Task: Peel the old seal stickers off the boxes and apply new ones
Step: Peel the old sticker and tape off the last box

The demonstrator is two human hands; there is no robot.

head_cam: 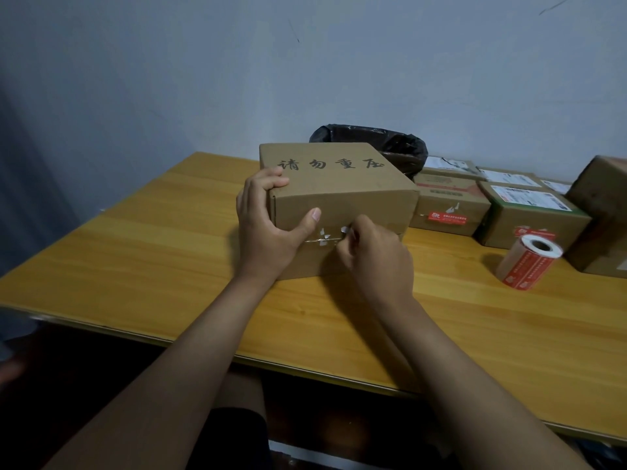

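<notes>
Wooden table (pixel 135 232): fills lower frame, left part bare. Left hand (pixel 268 225): frame centre, fingers curled over top left edge of cardboard box (pixel 339 188), thumb pressed flat on front face. Box: centre frame, on table, black printed characters on lid. Old seal sticker (pixel 324 236): torn white scraps along front seam, between hands. Right hand (pixel 373 256): fingertips pinched together on scrap at seam (exact grip partly hidden). Black bag (pixel 390 144): behind box. Smaller boxes (pixel 509 205): centre right, some with red seals. Sticker roll (pixel 529 261): right of frame, lying on side, near boxes.
</notes>
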